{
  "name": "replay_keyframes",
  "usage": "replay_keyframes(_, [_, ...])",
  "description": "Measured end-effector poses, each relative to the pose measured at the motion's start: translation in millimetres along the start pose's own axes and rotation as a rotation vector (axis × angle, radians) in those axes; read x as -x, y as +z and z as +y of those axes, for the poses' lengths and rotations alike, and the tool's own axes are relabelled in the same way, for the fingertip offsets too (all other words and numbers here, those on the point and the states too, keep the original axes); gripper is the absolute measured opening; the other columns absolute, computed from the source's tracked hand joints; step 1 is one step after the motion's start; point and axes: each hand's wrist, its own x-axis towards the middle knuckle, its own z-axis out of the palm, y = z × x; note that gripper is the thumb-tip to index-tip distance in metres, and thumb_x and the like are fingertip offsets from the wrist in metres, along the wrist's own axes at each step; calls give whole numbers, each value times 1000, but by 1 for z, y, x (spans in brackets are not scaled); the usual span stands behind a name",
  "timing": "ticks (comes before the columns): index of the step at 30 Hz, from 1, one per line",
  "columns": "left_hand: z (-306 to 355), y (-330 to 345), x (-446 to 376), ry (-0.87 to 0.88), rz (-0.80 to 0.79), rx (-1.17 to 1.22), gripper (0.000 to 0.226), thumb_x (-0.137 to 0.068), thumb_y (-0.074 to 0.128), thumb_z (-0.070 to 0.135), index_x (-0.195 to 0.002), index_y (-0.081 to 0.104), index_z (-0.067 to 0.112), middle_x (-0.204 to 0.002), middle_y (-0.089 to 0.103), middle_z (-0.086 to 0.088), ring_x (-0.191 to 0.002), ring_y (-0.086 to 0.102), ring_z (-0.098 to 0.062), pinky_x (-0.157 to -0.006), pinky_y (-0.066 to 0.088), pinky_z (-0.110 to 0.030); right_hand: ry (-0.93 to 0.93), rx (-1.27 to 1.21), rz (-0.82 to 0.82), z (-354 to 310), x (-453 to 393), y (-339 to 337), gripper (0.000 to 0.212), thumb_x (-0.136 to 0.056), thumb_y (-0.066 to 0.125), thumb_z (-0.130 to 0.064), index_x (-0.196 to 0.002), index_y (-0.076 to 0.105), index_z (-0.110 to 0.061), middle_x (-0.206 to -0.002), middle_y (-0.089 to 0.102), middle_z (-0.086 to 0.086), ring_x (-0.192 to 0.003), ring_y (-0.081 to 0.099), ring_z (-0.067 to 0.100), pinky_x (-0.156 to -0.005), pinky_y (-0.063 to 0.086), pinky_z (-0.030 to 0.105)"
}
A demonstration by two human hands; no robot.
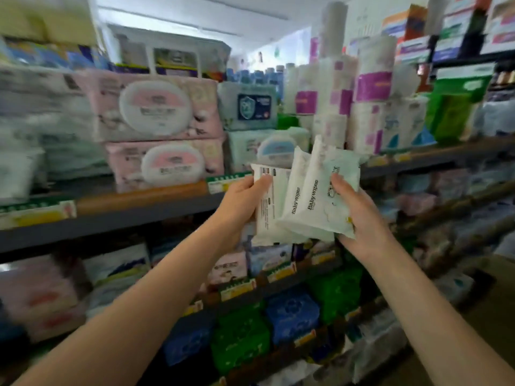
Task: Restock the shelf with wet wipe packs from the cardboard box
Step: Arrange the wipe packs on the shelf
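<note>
Where the grey shelf [145,218] runs across a crowded shop aisle, pink packs [156,107] and paper rolls [370,87] stand on it. In front, the left hand [245,201] grips one white wipe pack [269,201]; the right hand [359,215] clasps two more wipe packs [315,196], fanned.

3 white wipe packs [299,201], 2 hands (L [239,201], R [359,218]), 2 pink wipe bundles [156,107].
</note>
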Motion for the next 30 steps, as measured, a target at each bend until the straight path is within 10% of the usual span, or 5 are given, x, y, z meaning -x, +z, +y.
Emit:
replay_keyframes(5, [43,-59,1,99,323,273,29,-93,50,32,-112,55,11,-100,70,-11,-80,70,-22,-66,60,-36,20,-64,-265,5,-35,82,33,-81,61,-25,-114,62,-23,-98,74,-1,-85,72,16,-60,58,31])
replay_keyframes(9, [59,-92,16,109,166,515,51,-90,45,50,-127,55,17,-115,68,-10,-98,68,-25,-76,59,-40,49,-68,-480,15,-50,129,12,-87,56,-20,-94,65,-26,-79,74,-5,-69,72,10,-54,57,25])
replay_keyframes(13, [59,-124,30,199,90,544,52,-93,28,49,-120,55,14,-90,71,-8,-73,70,-21,-60,57,-28,27,-63,-522,23,-62,158,18,-88,59,-20,-105,63,-24,-89,75,-2,-72,72,12,-56,58,28])
replay_keyframes(24, [87,-210,48,268,398,84,29,-67,68,27,-92,63,14,-77,75,-1,-66,73,-15,-54,58,-28,-122,43,-623,47,-68,213,44,-83,65,-13,-125,53,-20,-100,74,-3,-92,71,16,-70,59,32])
replay_keyframes(30, [99,-263,39,277,515,2,13,-82,64,20,-95,63,18,-90,74,-2,-83,71,-19,-72,59,-38,-347,144,-574,51,-70,243,27,-85,63,-15,-101,54,-34,-85,71,-19,-81,70,2,-64,57,23])
